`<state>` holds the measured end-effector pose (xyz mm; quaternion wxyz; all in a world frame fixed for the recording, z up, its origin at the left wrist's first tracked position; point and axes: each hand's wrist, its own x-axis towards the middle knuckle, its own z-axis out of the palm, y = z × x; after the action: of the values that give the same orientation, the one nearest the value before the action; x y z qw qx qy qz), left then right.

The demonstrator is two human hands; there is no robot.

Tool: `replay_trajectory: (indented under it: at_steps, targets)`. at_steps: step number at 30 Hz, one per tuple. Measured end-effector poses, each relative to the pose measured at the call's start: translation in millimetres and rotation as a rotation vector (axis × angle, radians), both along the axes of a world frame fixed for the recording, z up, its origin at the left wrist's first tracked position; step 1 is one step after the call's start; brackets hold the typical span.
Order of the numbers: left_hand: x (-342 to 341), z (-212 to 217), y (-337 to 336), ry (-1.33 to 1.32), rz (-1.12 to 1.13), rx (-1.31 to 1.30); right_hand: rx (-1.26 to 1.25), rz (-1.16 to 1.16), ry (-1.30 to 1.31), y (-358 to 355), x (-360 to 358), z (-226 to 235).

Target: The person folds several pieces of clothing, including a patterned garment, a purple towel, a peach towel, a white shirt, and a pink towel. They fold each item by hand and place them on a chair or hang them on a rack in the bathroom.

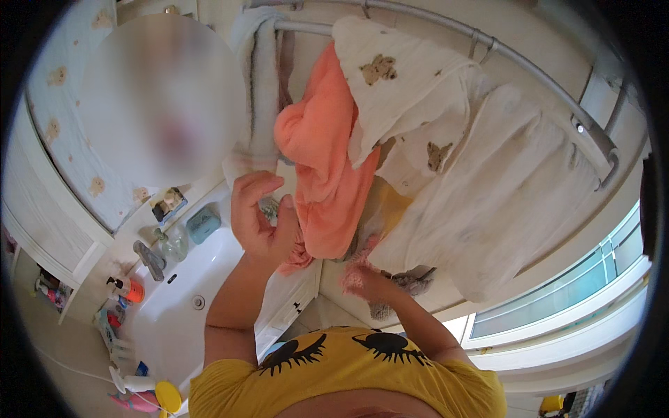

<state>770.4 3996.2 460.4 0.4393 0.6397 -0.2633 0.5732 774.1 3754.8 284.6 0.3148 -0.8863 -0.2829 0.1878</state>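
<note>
My left hand (261,217) is raised with its fingers apart and thumb out, just beside a coral towel (327,167). Nothing shows in its grasp. My right hand (375,284) is lower, closed around a fuzzy pink cloth (357,270) beneath the hanging laundry. Its fingertips are mostly hidden by the cloth. The coral towel hangs in thick folds from a metal rail (432,14). Right of it drapes a thin white cloth (411,83) with brown bear figures, and a wide plain white cloth (502,188) hangs further right.
A white washbasin (230,279) with a grey tap (149,259) lies to the left. Around it stand an orange pump bottle (129,288), a teal soap box (203,224) and a round mirror (164,101). A grey cloth (261,90) hangs behind; a window (557,292) is at right.
</note>
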Motion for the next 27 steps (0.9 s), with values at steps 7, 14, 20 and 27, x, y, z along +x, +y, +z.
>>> replay_trajectory:
  at_steps: [7, 14, 20, 27]
  targets:
    - [12, 96, -58, -0.153, 0.134, 0.281, 0.100, 0.480, -0.056, -33, -68, 172]
    - [30, 120, -29, 0.074, 0.061, 0.034, 0.370, 0.233, -0.345, -43, -96, 228]
    - [17, 116, 86, -0.024, -0.373, -0.586, 0.435, 0.287, -0.425, -33, -84, 213]
    - [-62, 86, 60, 0.441, -0.408, 0.182, 1.132, 0.254, 0.126, 47, -40, 177]
